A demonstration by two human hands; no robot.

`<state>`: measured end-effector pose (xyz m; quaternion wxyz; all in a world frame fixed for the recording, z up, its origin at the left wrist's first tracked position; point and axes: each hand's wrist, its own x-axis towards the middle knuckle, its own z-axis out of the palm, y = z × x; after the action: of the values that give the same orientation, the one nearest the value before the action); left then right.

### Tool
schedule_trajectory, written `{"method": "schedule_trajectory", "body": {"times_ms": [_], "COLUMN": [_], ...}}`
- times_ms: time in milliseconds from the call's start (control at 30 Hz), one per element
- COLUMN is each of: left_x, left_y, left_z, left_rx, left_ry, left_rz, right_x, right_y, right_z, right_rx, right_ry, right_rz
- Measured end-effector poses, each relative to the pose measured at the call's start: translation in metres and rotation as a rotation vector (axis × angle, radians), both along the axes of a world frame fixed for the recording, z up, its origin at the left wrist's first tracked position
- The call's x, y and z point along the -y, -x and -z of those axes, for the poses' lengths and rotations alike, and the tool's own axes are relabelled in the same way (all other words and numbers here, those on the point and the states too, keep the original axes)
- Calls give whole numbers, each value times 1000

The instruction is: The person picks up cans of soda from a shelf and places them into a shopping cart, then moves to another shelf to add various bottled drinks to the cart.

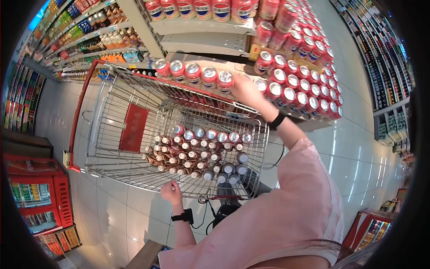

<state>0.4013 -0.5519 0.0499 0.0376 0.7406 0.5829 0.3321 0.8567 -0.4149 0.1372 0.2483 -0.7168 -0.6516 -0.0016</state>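
My right hand (246,93) reaches over the cart's far side to a row of pink Pepsi cans on the shelf. Its bent fingers are against a soda can (225,82) at the end of the row; the fingertips are partly hidden. My left hand (171,193), loosely closed, hangs beside the near side of the metal shopping cart (101,154), with nothing visible in it. Inside the cart stand a row of pink soda cans (210,134), many brown bottles with white caps (181,155) and several grey-capped bottles (228,168).
Stacked pink cans (300,83) rise at the right of the shelf, with more cans (201,10) on the upper level. Drink shelves (85,33) line the far left. A red fridge (40,197) stands at the left. Tiled floor (340,148) extends to the right.
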Motion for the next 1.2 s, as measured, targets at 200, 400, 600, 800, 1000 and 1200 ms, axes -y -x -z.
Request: {"method": "schedule_trajectory", "body": {"times_ms": [200, 400, 600, 800, 1000, 1200], "left_x": [0, 1, 1, -1, 0, 1], "left_y": [-9, -10, -11, -8, 0, -2], "left_z": [-17, -16, -13, -6, 3, -1], "left_rx": [-48, -22, -41, -6, -54, -11], "left_ry": [101, 131, 125, 81, 29, 99], "left_rz": [-46, -61, -95, -84, -68, -74], "right_x": [47, 47, 40, 31, 41, 47], "right_y": [-125, -145, -163, -185, -155, -98], "right_z": [-38, -25, -9, -5, -54, -136], "right_rx": [350, 368, 446, 215, 260, 329], "right_ry": [253, 329, 353, 548, 510, 117], "right_rz": [392, 372, 353, 254, 242, 148]}}
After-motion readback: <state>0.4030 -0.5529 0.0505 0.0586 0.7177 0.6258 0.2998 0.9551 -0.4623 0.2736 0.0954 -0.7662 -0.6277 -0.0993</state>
